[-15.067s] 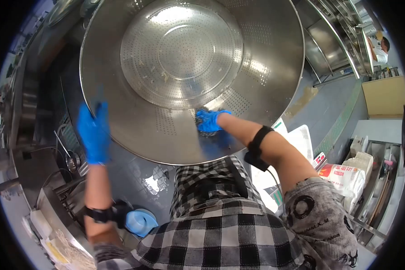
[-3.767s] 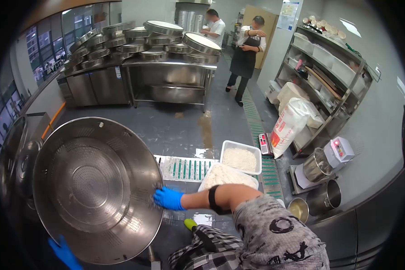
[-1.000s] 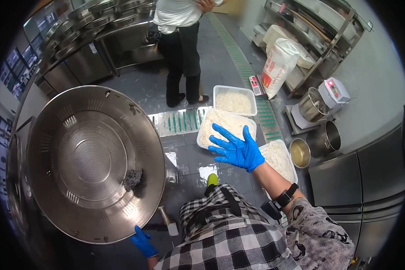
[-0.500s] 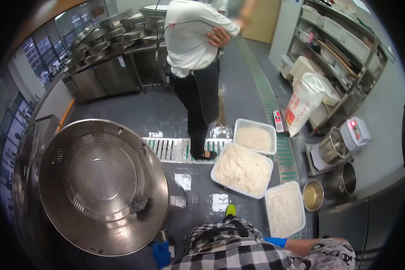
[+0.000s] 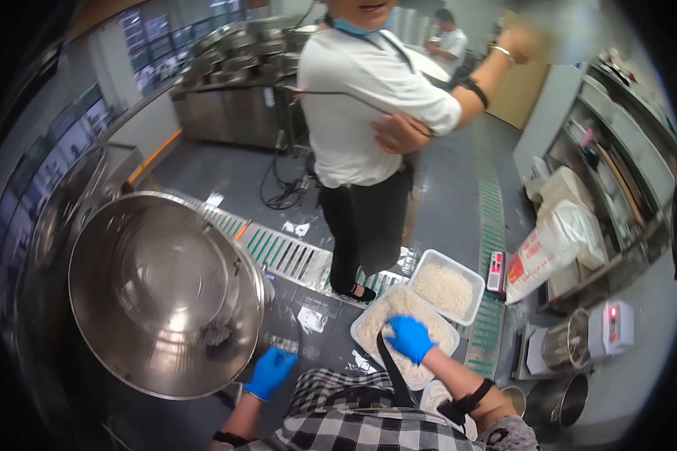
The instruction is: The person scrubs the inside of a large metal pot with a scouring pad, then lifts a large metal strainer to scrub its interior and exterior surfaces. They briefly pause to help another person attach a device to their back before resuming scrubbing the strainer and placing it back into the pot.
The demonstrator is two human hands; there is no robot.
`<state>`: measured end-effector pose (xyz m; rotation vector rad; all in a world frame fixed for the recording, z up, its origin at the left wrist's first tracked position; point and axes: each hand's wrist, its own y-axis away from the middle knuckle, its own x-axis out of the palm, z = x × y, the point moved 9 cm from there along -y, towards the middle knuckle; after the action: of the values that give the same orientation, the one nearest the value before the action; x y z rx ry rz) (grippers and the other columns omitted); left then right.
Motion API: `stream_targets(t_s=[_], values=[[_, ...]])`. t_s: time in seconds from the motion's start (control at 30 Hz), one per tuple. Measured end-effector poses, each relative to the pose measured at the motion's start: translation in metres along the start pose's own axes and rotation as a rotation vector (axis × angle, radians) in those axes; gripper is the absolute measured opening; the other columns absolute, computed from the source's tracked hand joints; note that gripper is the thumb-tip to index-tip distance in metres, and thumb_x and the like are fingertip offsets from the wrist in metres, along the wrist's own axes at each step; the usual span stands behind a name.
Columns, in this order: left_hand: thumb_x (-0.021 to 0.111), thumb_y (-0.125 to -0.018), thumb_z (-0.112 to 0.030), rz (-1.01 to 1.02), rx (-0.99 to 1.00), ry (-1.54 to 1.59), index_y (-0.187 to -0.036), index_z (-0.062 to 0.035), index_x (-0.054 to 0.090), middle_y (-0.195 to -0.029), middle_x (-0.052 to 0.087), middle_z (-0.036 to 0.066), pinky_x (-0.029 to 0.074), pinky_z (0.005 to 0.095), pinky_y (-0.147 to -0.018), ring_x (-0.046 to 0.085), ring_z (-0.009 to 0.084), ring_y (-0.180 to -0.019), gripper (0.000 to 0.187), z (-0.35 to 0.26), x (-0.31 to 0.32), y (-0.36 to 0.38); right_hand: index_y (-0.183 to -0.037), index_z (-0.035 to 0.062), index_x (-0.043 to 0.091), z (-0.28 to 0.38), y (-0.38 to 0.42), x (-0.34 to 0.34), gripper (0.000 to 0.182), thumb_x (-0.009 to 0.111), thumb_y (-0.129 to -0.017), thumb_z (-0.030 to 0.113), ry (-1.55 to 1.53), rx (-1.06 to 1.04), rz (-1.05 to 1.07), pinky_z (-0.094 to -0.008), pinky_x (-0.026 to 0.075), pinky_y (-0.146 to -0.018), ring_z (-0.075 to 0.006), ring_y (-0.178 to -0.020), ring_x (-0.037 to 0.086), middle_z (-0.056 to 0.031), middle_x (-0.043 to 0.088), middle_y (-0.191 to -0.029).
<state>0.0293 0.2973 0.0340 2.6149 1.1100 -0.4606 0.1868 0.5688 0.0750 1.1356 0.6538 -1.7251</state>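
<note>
My right hand [image 5: 411, 338], in a blue glove, is over a white tub [image 5: 456, 342] filled with pale dough [image 5: 376, 319]. Its fingers are bent inward, at the end of a black apron strap [image 5: 393, 370] that runs up from my waist. To the left, my blue-gloved left hand [image 5: 271, 373] hangs in front of me with its fingers curled and nothing showing in them. It is close to the rim of a large round steel pan [image 5: 162, 293], where a dark scouring pad [image 5: 214, 334] lies inside. A checked apron [image 5: 353, 428] covers my front.
Ahead stands a person [image 5: 368, 120] in a white shirt, arms crossed over the body; another person [image 5: 451, 41] is farther back. A second dough tub [image 5: 478, 289], a scale [image 5: 496, 272], a flour sack [image 5: 553, 244] and a mixer [image 5: 587, 338] are on the right. Cables [image 5: 284, 192] lie on the floor.
My view has tilted up. Both hands have come forward from my sides, the right one now over the dough tub with the black strap drawn out. The person ahead appears higher in view.
</note>
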Motion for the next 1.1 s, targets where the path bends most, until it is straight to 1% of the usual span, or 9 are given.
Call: stream_targets(t_s=[0.03, 0.07, 0.13, 0.27, 0.4, 0.53, 0.6, 0.8, 1.1], values=[[0.058, -0.084, -0.024, 0.098, -0.221, 0.376, -0.078, -0.0057, 0.053, -0.066, 0.053, 0.003, 0.044, 0.0264, -0.056, 0.052, 0.0126, -0.061, 0.02, -0.022, -0.004, -0.003, -0.097, 0.0093, 0.06, 0.022, -0.024, -0.04, 0.029, 0.055, -0.076, 0.028, -0.095, -0.044, -0.078, -0.0431, 0.046, -0.074, -0.0348, -0.087, 0.056, -0.0172, 0.059, -0.094], [0.052, -0.088, -0.023, 0.183, 0.121, 0.395, -0.082, -0.006, 0.052, -0.067, 0.053, 0.004, 0.045, 0.0261, -0.059, 0.053, 0.014, -0.063, 0.018, -0.074, -0.023, -0.014, -0.103, 0.0079, 0.058, 0.039, -0.043, -0.062, 0.031, 0.058, -0.077, 0.024, -0.292, -0.052, -0.014, -0.0389, 0.046, -0.076, -0.0318, -0.089, 0.057, -0.0158, 0.059, -0.095], [0.034, -0.092, -0.043, 0.021, -0.074, 1.162, -0.095, -0.0076, 0.053, -0.087, 0.056, 0.011, 0.048, 0.0368, -0.063, 0.057, 0.0245, -0.076, 0.04, -0.091, -0.054, -0.016, -0.108, 0.0026, 0.055, 0.064, -0.072, -0.074, 0.029, 0.059, -0.08, 0.01, -0.641, -0.167, 0.046, -0.0276, 0.046, -0.078, -0.0168, -0.091, 0.059, -0.0089, 0.061, -0.099], [0.039, -0.092, -0.037, -0.174, -0.036, 1.419, -0.089, -0.0083, 0.052, -0.083, 0.056, 0.009, 0.047, 0.034, -0.062, 0.055, 0.0215, -0.074, 0.032, -0.114, -0.107, -0.027, -0.107, 0.0032, 0.058, 0.09, -0.098, -0.06, 0.029, 0.06, -0.08, 0.013, -0.618, -0.159, 0.2, -0.026, 0.047, -0.073, -0.014, -0.087, 0.06, -0.0101, 0.063, -0.097], [0.052, -0.086, -0.021, -0.504, -0.088, 0.79, -0.087, -0.0075, 0.052, -0.072, 0.052, 0.004, 0.044, 0.0259, -0.059, 0.05, 0.0114, -0.064, 0.013, -0.065, -0.139, -0.03, -0.096, 0.0038, 0.061, 0.117, -0.134, -0.097, 0.023, 0.063, -0.077, 0.017, -0.393, -0.141, 0.153, -0.0283, 0.048, -0.065, -0.0188, -0.077, 0.061, -0.0105, 0.063, -0.086], [0.054, -0.085, -0.015, -0.609, -0.113, 0.649, -0.077, -0.0075, 0.048, -0.065, 0.05, 0.001, 0.04, 0.0214, -0.053, 0.047, 0.0072, -0.057, 0.013, -0.059, -0.14, -0.035, -0.071, 0.0082, 0.054, 0.202, -0.141, -0.212, 0.013, 0.063, -0.07, 0.017, 0.177, -0.682, -0.671, -0.0379, 0.042, -0.053, -0.0288, -0.061, 0.052, -0.0089, 0.051, -0.064], [0.054, -0.085, -0.014, -0.631, -0.082, 0.638, -0.074, -0.008, 0.047, -0.064, 0.05, 0.001, 0.039, 0.0211, -0.051, 0.046, 0.0074, -0.055, 0.014, -0.069, -0.14, -0.04, -0.085, 0.0094, 0.056, 0.226, -0.157, -0.233, 0.024, 0.069, -0.066, 0.016, 0.433, -0.71, -0.774, -0.0362, 0.043, -0.058, -0.0278, -0.068, 0.053, -0.0089, 0.053, -0.072], [0.054, -0.085, -0.016, -0.515, -0.048, 0.602, -0.072, -0.0088, 0.044, -0.061, 0.048, 0.001, 0.036, 0.0198, -0.05, 0.045, 0.0074, -0.053, 0.017, -0.087, -0.135, -0.068, -0.093, 0.0062, 0.053, 0.256, -0.205, -0.266, 0.035, 0.069, -0.065, 0.019, 0.867, -0.445, -0.832, -0.0373, 0.045, -0.062, -0.0261, -0.08, 0.052, -0.0099, 0.051, -0.084], [0.059, -0.078, 0.004, -0.363, 0.22, 0.678, -0.075, -0.0071, 0.043, -0.062, 0.047, 0.0, 0.04, 0.0195, -0.048, 0.046, 0.0063, -0.052, 0.019, -0.136, -0.115, -0.118, -0.074, 0.0068, 0.054, 0.26, -0.215, -0.275, 0.003, 0.052, -0.071, 0.007, 0.846, -0.47, -0.714, -0.036, 0.048, -0.055, -0.027, -0.065, 0.058, -0.0114, 0.056, -0.068]])
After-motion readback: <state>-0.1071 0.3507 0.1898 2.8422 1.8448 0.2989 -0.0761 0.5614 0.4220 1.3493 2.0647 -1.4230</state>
